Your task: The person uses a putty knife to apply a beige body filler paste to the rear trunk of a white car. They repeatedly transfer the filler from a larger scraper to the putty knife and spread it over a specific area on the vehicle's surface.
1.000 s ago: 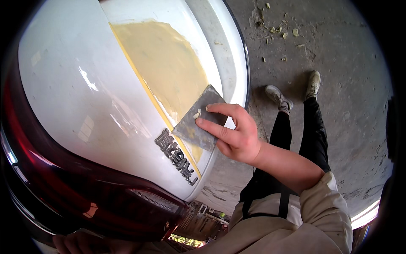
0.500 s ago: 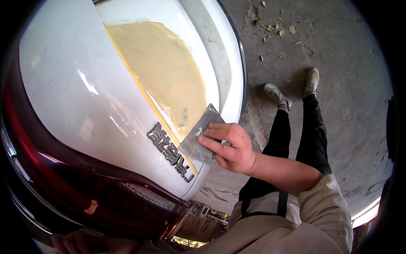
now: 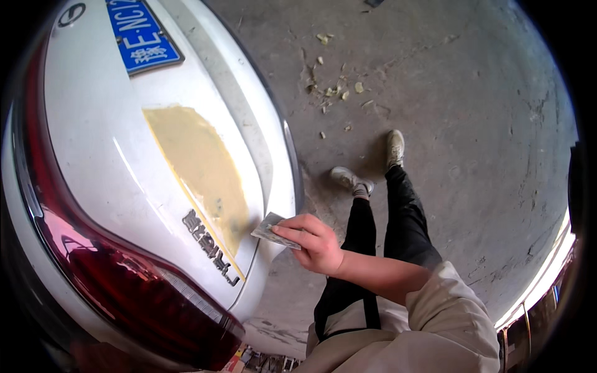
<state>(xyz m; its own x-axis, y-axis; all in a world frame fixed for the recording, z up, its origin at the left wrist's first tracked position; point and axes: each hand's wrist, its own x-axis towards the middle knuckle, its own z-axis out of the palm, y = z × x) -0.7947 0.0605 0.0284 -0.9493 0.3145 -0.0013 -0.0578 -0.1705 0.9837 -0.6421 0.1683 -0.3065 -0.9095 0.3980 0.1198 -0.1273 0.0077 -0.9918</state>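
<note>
My right hand (image 3: 314, 248) grips a thin grey metal spreader (image 3: 267, 227) at the right edge of a white car's rear panel (image 3: 99, 155). Beside it is a tan patch of filler (image 3: 193, 161) with a yellow tape line along its left side, next to chrome lettering (image 3: 208, 245). The spreader is tilted near the patch's lower right; contact with the panel is unclear. At the dark lower-left rim, what may be my left hand (image 3: 93, 354) is too dim to make out.
A red tail light (image 3: 143, 298) runs down the left, with a blue licence plate (image 3: 143, 37) above the patch. Pale flakes (image 3: 336, 90) lie on the concrete floor (image 3: 485, 124) beyond my feet. Shelving or clutter (image 3: 267, 360) shows at the lower edge.
My right hand has drawn the spreader back toward the panel's edge, now more tilted. The view has shifted, bringing the licence plate into sight and moving my legs leftward in the picture.
</note>
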